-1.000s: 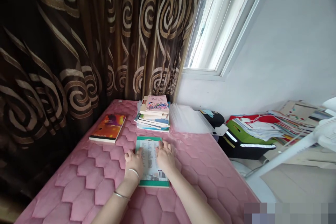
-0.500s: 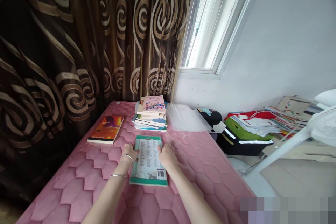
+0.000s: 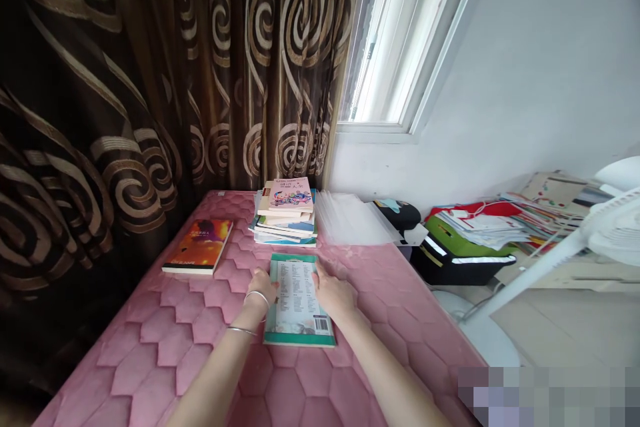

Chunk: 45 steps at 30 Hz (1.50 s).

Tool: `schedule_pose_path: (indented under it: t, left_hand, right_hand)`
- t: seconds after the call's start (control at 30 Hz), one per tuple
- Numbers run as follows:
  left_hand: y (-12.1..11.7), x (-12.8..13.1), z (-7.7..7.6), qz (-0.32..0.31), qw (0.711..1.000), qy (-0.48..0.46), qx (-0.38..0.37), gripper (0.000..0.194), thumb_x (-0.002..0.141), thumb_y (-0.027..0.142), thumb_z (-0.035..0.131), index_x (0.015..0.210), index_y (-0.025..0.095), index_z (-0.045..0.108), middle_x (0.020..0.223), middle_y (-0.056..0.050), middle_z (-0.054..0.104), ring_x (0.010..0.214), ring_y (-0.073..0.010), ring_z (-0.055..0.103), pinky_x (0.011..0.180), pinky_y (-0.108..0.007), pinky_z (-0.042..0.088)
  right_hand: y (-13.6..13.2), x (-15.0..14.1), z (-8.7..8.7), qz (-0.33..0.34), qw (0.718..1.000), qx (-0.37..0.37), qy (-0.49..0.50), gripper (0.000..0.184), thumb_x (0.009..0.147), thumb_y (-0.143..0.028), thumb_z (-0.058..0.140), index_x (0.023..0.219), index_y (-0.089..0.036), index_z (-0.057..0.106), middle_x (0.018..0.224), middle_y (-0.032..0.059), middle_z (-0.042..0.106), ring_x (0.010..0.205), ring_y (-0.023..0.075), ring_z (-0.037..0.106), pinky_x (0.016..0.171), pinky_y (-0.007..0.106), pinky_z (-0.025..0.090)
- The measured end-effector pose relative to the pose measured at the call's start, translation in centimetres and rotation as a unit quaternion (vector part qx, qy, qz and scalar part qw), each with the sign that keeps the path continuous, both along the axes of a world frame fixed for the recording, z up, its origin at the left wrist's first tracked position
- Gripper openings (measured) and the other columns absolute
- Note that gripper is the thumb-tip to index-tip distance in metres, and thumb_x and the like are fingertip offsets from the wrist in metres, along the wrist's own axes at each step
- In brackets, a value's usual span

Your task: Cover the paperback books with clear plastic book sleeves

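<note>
A green-and-white book (image 3: pixel 299 297) with columns of small print and a barcode lies on the pink quilted mattress (image 3: pixel 295 387). Its left edge is held by my left hand (image 3: pixel 260 290), which wears bangles at the wrist. My right hand (image 3: pixel 335 290) grips the opposite edge, thumb on the cover; the fingers under or behind the edges are partly hidden. To the left lies an orange and purple book (image 3: pixel 199 247), flat and apart from my hands. Beyond the green book stands a stack of books (image 3: pixel 285 220), a pink one on top.
Clear plastic sheets or sleeves (image 3: pixel 353 220) lie right of the stack. A patterned curtain (image 3: pixel 270 67) hangs along the mattress's far left side. On the right are a black and green box (image 3: pixel 457 257) with papers and a white fan (image 3: pixel 540 267).
Both hands and the green book have shifted to the right across the mattress. The view has tilted slightly; the stack and the orange book stay in place.
</note>
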<state>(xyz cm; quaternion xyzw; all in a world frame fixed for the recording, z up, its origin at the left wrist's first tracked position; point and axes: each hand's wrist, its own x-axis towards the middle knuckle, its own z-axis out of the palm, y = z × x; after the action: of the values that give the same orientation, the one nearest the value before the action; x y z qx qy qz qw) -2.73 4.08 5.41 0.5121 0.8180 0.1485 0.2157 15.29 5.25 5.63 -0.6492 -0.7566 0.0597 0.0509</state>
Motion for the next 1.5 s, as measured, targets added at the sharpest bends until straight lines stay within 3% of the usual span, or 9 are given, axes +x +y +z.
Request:
schedule_pose_path:
  t: [0.2,0.3,0.43,0.57,0.77,0.97,1.17,1.37,1.5]
  left_hand:
    - [-0.4,0.8,0.6,-0.013,0.998,0.056,-0.032,0.040,0.083,0.017,0.054,0.120,0.002,0.048,0.112,-0.024,0.065,0.108,-0.0303,0.061,0.086,-0.037,0.046]
    - [-1.0,1.6,1.1,-0.015,0.994,0.109,-0.003,0.051,0.085,0.016,0.047,0.133,0.001,0.038,0.132,-0.029,0.050,0.124,-0.0345,0.048,0.096,-0.046,0.040]
    - [-1.3,2.7,0.8,-0.179,0.965,0.175,0.078,0.061,0.083,0.011,0.037,0.144,0.012,0.030,0.152,-0.015,0.031,0.139,-0.0271,0.026,0.112,-0.046,0.024]
    - [-0.8,3.0,-0.5,-0.308,0.938,0.147,0.065,0.063,0.086,0.019,0.030,0.147,0.009,0.023,0.155,-0.007,0.024,0.145,-0.0204,0.010,0.118,-0.043,0.007]
    - [-0.3,2.0,-1.1,-0.290,0.944,0.143,0.059,0.062,0.089,0.030,0.023,0.148,0.012,0.021,0.157,-0.004,0.014,0.145,-0.0204,0.010,0.118,-0.046,0.003]
    - [-0.1,2.1,-0.9,-0.193,0.969,0.144,0.049,0.062,0.090,0.030,0.022,0.148,0.008,0.019,0.157,-0.008,0.013,0.145,-0.0221,0.008,0.117,-0.048,0.005]
    - [-1.2,3.7,-0.7,-0.157,0.971,0.179,0.033,0.060,0.090,0.028,0.022,0.148,0.009,0.020,0.157,-0.009,0.013,0.145,-0.0240,0.003,0.114,-0.058,-0.005]
    - [-6.9,3.1,-1.8,-0.233,0.960,0.145,0.050,0.060,0.091,0.033,0.026,0.149,0.021,0.017,0.157,0.000,0.009,0.145,-0.0219,0.006,0.117,-0.052,-0.001]
    - [-9.0,0.8,-1.3,-0.275,0.950,0.132,0.062,0.059,0.093,0.037,0.026,0.149,0.022,0.017,0.157,0.001,0.008,0.145,-0.0212,0.009,0.117,-0.050,0.001]
  right_hand:
    - [0.2,0.1,-0.3,0.014,1.000,0.011,-0.009,0.051,0.098,-0.038,0.020,0.144,-0.022,0.036,0.095,0.0143,0.073,0.089,0.0265,0.069,0.079,0.040,0.047]
    - [0.1,-0.4,-0.4,0.015,0.998,0.061,-0.011,0.049,0.097,-0.034,0.026,0.140,-0.018,0.043,0.108,0.0170,0.068,0.098,0.0278,0.065,0.080,0.040,0.047]
    - [0.3,-1.7,-0.7,0.085,0.987,0.139,-0.008,0.049,0.092,-0.016,0.030,0.139,-0.015,0.045,0.138,0.0158,0.049,0.125,0.0275,0.045,0.100,0.041,0.037]
    - [1.2,-2.3,-1.9,0.210,0.973,0.079,0.046,0.054,0.092,-0.019,0.028,0.146,-0.015,0.030,0.152,0.0056,0.030,0.141,0.0203,0.023,0.114,0.042,0.017]
    - [1.8,-2.3,-2.7,0.151,0.987,0.009,0.056,0.058,0.097,-0.043,0.019,0.148,-0.017,0.024,0.155,0.0049,0.017,0.144,0.0200,0.013,0.115,0.049,0.004]
    - [1.6,-3.0,-2.5,0.045,0.997,-0.001,0.058,0.059,0.097,-0.041,0.014,0.147,-0.011,0.025,0.155,0.0071,0.015,0.144,0.0214,0.011,0.115,0.052,0.002]
    - [0.3,-3.2,-1.7,0.053,0.998,-0.002,0.045,0.056,0.098,-0.035,0.016,0.147,-0.010,0.026,0.155,0.0078,0.016,0.144,0.0244,0.010,0.114,0.055,0.004]
    - [-5.6,-1.7,-2.7,0.165,0.985,0.030,0.042,0.054,0.098,-0.036,0.017,0.148,-0.016,0.024,0.156,0.0037,0.015,0.144,0.0218,0.009,0.116,0.049,0.009]
    - [-7.1,0.9,-3.1,0.206,0.977,0.031,0.043,0.054,0.099,-0.042,0.015,0.149,-0.024,0.019,0.156,-0.0004,0.013,0.144,0.0204,0.009,0.117,0.049,0.009]
